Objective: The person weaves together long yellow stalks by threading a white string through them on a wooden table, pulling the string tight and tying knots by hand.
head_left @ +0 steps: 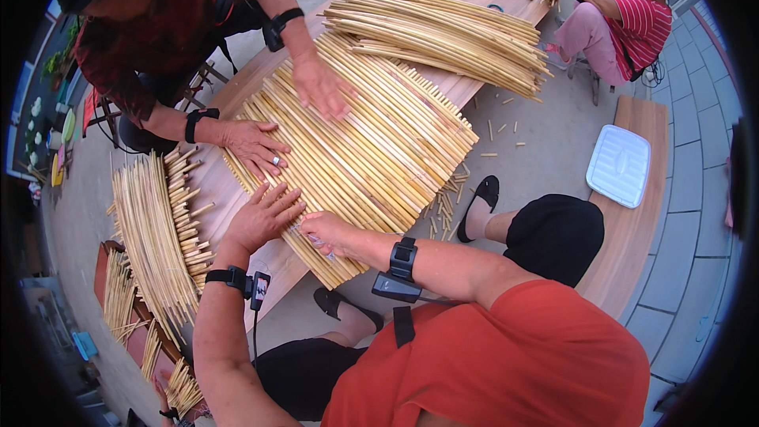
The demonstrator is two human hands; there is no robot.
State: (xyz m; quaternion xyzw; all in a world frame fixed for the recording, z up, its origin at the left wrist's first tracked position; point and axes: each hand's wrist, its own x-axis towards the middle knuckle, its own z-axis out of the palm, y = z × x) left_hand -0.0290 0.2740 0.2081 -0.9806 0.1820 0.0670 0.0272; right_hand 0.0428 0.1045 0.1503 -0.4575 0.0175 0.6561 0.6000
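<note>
A mat of pale yellow reed stalks (pixel 371 134), laid side by side, covers the middle of the wooden table. My left hand (pixel 266 215) lies flat on its near left part with the fingers spread. Just to the right, my right hand (pixel 328 232) is closed low over the stalks near the mat's close edge. Something small and shiny shows beneath its fingers, too little to name. Across the table, a co-worker's two hands (pixel 254 146) rest on the same mat, one near my left hand and the other farther up.
A thick stack of stalks (pixel 435 35) lies beyond the mat. More bundled stalks (pixel 154 229) stand at the left. Short cut pieces (pixel 447 209) litter the floor. A white plastic lid or tray (pixel 619 166) sits on a wooden bench (pixel 632 269) at right. Another person (pixel 609 32) sits at the far right.
</note>
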